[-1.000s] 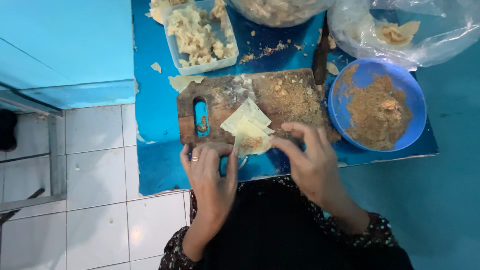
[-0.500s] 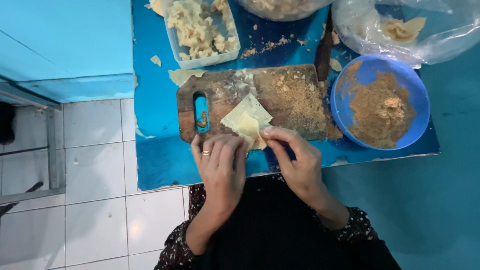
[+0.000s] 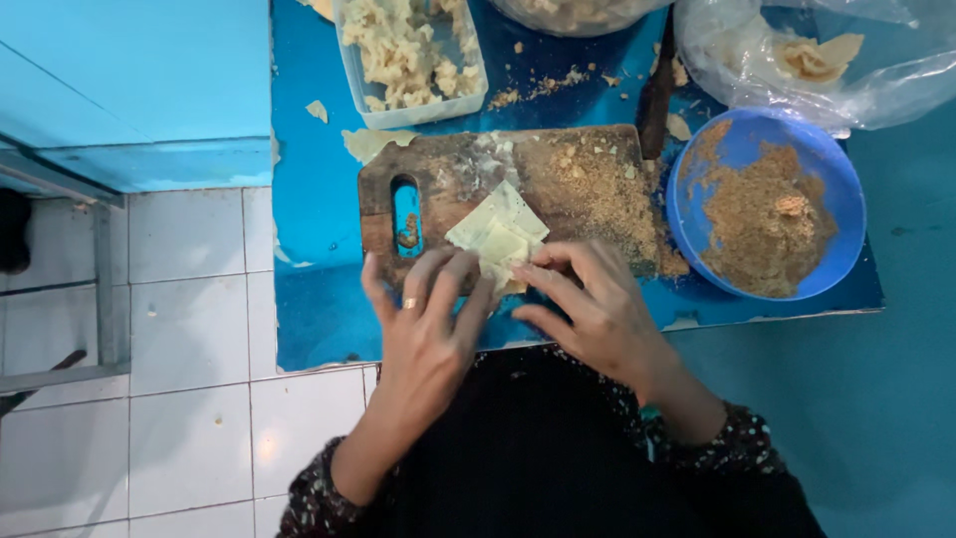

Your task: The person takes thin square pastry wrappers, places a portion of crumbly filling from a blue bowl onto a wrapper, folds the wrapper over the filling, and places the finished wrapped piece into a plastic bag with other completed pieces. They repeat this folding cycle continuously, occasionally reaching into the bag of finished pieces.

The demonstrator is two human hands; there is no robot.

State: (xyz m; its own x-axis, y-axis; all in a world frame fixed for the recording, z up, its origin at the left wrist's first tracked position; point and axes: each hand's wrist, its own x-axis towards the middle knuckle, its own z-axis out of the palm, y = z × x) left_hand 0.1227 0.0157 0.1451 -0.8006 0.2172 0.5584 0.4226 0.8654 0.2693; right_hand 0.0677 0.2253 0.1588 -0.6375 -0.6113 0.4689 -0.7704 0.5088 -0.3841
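**Two hands folding a pale wrapper on a wooden board**

Both hands meet at the near edge of a wooden cutting board (image 3: 518,194), working a pale yellow square wrapper (image 3: 498,232) that lies on it like a diamond, one corner pointing away from the person. The left hand (image 3: 428,329) — a ring on one finger — has its fingers spread and half curled, the fingertips pressing the wrapper's near left edge. The right hand (image 3: 593,304) is more closed, its thumb and first fingers pinching the wrapper's near right corner. Neither hand lifts it clear; the sheet rests on the board.

The board sits on a blue counter (image 3: 319,299) and is dusted with brown crumbs on its right half; a slot handle is cut near its left end. Just right of the board stands a blue bowl (image 3: 841,199) of brown crumb. Beyond the board is a clear plastic tub (image 3: 351,70) of pale lumpy filling, and at the far right a clear plastic bag (image 3: 896,80) holds more wrappers. White floor tiles (image 3: 189,329) show to the left — well below the counter.
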